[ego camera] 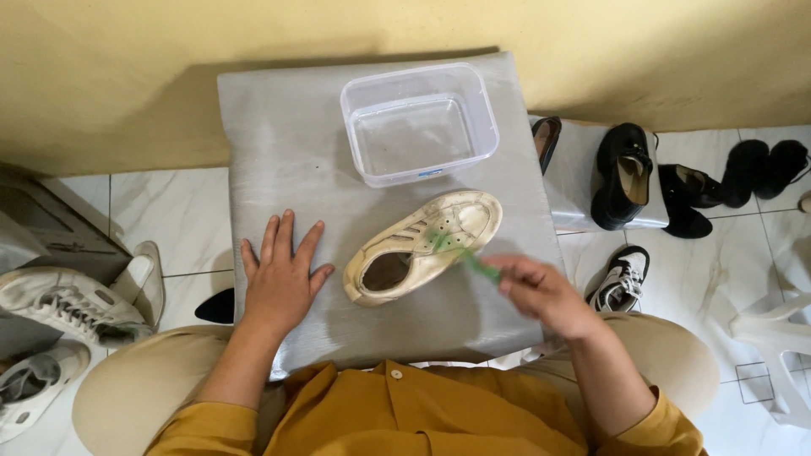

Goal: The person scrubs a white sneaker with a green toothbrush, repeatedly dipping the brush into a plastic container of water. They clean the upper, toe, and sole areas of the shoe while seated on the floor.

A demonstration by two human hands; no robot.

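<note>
On the grey padded cushion (pixel 279 152) in front of you lies a worn cream-white lace-less sneaker (pixel 422 247), resting on its side with the opening toward you and the toe pointing up and to the right. Your right hand (pixel 541 291) is closed around a small green brush (pixel 473 263), blurred with motion; its bristle end seems to meet the shoe's upper near the stripes, where a green smear shows. Your left hand (pixel 283 274) lies flat and open on the cushion, fingers spread, just left of the sneaker's heel and not touching it. Beyond the shoe, near the cushion's far edge, stands a clear rectangular plastic container (pixel 420 122). On the white tiled floor (pixel 169 203) to your left sit grey-white laced sneakers (pixel 63 308). To your right are black shoes (pixel 625 173) on and beside a low grey stool (pixel 579 181), and a black-and-white sneaker (pixel 623 279) by your knee.
</note>
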